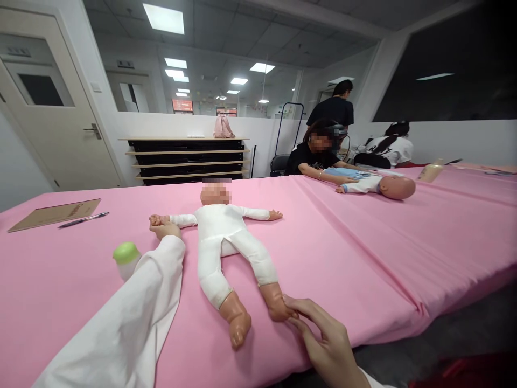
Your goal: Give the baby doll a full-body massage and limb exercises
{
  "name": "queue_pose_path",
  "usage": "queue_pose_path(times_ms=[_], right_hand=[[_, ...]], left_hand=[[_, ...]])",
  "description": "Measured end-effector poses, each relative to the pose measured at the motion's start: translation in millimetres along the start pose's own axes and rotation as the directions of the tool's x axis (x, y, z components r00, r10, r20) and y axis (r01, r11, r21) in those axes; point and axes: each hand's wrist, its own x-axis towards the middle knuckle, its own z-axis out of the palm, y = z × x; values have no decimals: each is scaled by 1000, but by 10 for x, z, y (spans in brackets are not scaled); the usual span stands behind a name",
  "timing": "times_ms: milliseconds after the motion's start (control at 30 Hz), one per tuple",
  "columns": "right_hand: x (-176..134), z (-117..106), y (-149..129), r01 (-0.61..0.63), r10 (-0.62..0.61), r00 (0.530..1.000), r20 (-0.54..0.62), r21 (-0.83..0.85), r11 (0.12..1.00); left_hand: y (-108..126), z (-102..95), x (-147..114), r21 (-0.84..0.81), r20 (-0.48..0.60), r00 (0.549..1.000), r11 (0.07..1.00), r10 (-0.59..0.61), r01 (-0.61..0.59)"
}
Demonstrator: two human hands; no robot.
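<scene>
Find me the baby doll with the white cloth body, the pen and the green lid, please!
Baby doll (pixel 219 223): head view, on its white belly.
Pen (pixel 83 220): head view, middle of the barrel.
Green lid (pixel 126 251): head view, on its top.

Bright ceiling panels (pixel 163 19), soft shadows, stretched edges

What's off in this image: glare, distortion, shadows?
Head view: ceiling light clips to white; head view: door leans, likely camera tilt or wide-angle stretch; head view: doll lit evenly, but its face is pixelated; head view: only soft shadows near its feet; head view: upper right corner goes black.
</scene>
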Motion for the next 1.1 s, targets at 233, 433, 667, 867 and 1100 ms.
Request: queue_pose_path(times_ms=[233,433,667,867,1100], right_hand=[[744,193,-270,219,-221,975,13,101,970],[1030,774,-315,545,-550,790,270,102,832],[1064,758,-349,517,-527,802,281,114,848],[664,42,-176,218,-228,969,99,103,970],[-14,14,45,12,-30,988,149,120,993]], left_hand=[[740,236,183,73,224,930,946,292,-315],[931,628,-116,48,688,410,525,600,-850],[804,643,-284,23,724,322,445,610,-895],[619,301,21,94,236,877,889,418,-449],[92,-61,16,255,-67,996,965,-52,68]])
